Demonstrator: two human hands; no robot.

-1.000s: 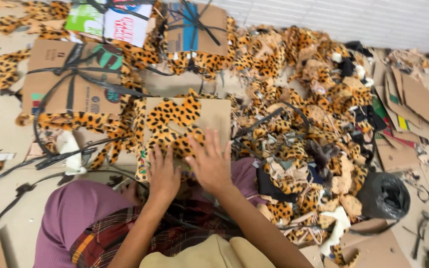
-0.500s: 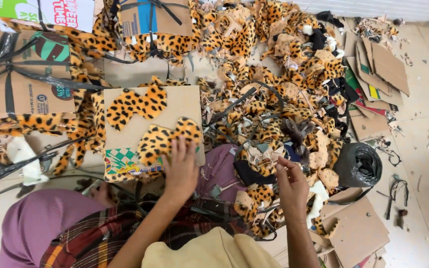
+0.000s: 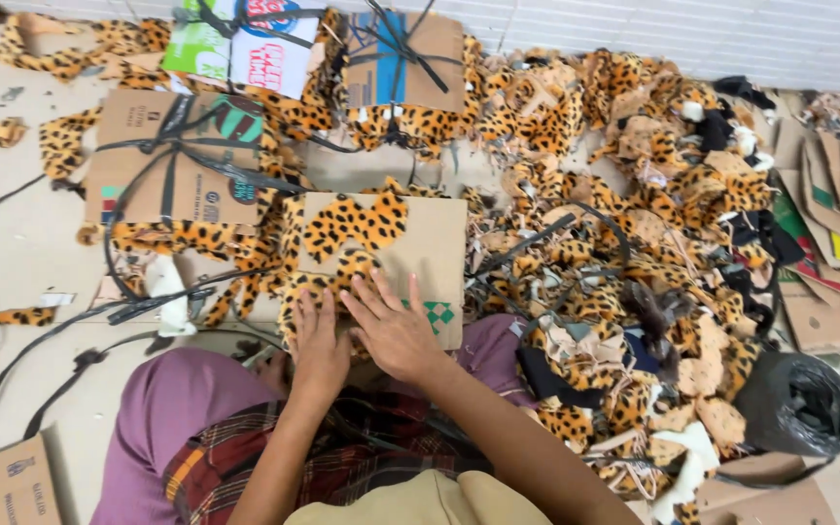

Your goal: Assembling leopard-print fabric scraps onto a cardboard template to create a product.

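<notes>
While both hands press flat, fingers spread, left hand point(image 3: 320, 342) beside right hand point(image 3: 391, 329), the leopard-print fabric piece point(image 3: 328, 282) on a brown cardboard sheet point(image 3: 430, 243) lies directly beneath the fingertips, extending away.

Probably a craft workshop floor: leopard-print fabric scraps point(image 3: 634, 194), strapped cardboard bundles point(image 3: 182, 160).

Matt brown flat cardboard sheet point(image 3: 430, 248) under fuzzy leopard-print plush fabric pieces point(image 3: 352, 222); glossy black plastic bag point(image 3: 797, 403) at lower right.
</notes>
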